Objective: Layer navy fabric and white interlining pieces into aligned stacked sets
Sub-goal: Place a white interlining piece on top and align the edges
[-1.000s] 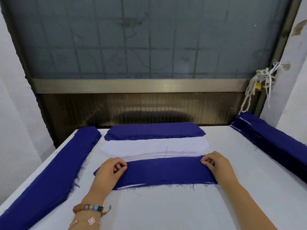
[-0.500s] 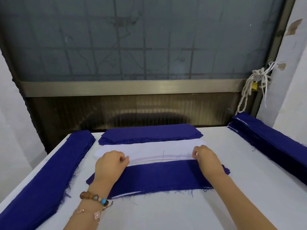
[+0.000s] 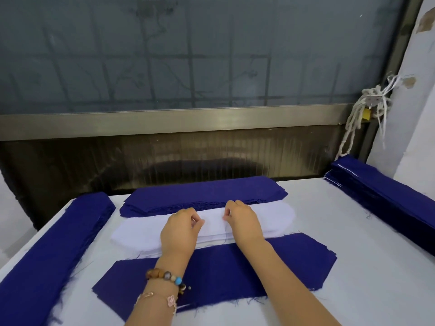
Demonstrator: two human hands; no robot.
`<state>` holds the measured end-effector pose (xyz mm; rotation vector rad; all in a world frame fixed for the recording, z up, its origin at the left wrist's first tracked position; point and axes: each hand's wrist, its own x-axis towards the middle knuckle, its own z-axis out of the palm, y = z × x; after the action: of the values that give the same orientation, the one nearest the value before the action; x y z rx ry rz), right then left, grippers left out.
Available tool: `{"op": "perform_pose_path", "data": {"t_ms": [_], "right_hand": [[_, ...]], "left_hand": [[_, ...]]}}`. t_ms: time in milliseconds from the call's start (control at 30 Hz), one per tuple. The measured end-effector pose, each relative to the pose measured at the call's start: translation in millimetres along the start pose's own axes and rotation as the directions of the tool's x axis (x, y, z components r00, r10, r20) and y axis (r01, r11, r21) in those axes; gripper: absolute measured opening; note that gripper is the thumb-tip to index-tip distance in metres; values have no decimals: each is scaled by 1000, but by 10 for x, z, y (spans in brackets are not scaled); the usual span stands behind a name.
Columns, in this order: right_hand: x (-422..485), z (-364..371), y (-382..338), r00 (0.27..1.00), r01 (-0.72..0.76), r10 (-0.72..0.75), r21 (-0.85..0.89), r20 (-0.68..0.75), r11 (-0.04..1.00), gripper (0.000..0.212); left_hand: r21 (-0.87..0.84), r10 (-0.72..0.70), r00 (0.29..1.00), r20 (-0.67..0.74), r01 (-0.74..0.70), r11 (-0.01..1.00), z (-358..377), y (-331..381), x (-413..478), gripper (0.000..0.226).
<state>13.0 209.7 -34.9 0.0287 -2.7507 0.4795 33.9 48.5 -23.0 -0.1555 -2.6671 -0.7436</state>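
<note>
A navy fabric piece point(image 3: 235, 274) lies flat on the white table point(image 3: 353, 292) nearest me, with a sliver of white showing under its front left edge. Behind it sits a pile of white interlining pieces point(image 3: 141, 234), and behind that a pile of navy pieces point(image 3: 202, 191). My left hand point(image 3: 181, 231) and my right hand point(image 3: 244, 224) are close together over the middle of the white pile. Both have curled fingers, and their tips pinch the top interlining piece.
A long stack of navy strips point(image 3: 54, 243) runs along the table's left edge, and another navy stack point(image 3: 381, 196) runs along the right edge by the wall. A window with a metal sill point(image 3: 188, 123) stands behind the table. White cord point(image 3: 357, 114) hangs at its right.
Both hands left the ends of the front navy piece, moved back onto the white interlining pile and came together at its middle. The view tilted down and closer.
</note>
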Motion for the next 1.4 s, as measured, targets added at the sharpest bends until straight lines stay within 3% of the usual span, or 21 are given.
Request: {"op": "perform_pose_path", "data": {"t_ms": [200, 367, 600, 800, 933, 1200, 1400], "right_hand": [[-14, 76, 73, 999, 10, -10, -4, -45, 1000, 29], [-10, 67, 59, 999, 14, -15, -28, -32, 1000, 22], [-64, 53, 34, 997, 27, -31, -62, -67, 998, 17], [-92, 47, 34, 992, 42, -60, -152, -113, 988, 24], [-99, 30, 67, 983, 148, -164, -177, -80, 973, 16], [-130, -32, 67, 974, 217, -221, -71, -49, 974, 12], [-160, -62, 44, 968, 249, -249, 37, 5, 968, 43]], "left_hand": [[22, -14, 999, -40, 15, 1000, 96, -97, 42, 16], [164, 51, 999, -15, -48, 985, 126, -103, 68, 24], [224, 138, 990, -15, -131, 966, 159, -94, 85, 8], [124, 153, 988, 21, -155, 980, 180, -133, 107, 35], [192, 190, 981, 29, -192, 963, 204, -145, 109, 54], [194, 179, 984, 24, -180, 964, 169, -127, 110, 33], [127, 178, 983, 53, -183, 975, 92, -78, 72, 29]]}}
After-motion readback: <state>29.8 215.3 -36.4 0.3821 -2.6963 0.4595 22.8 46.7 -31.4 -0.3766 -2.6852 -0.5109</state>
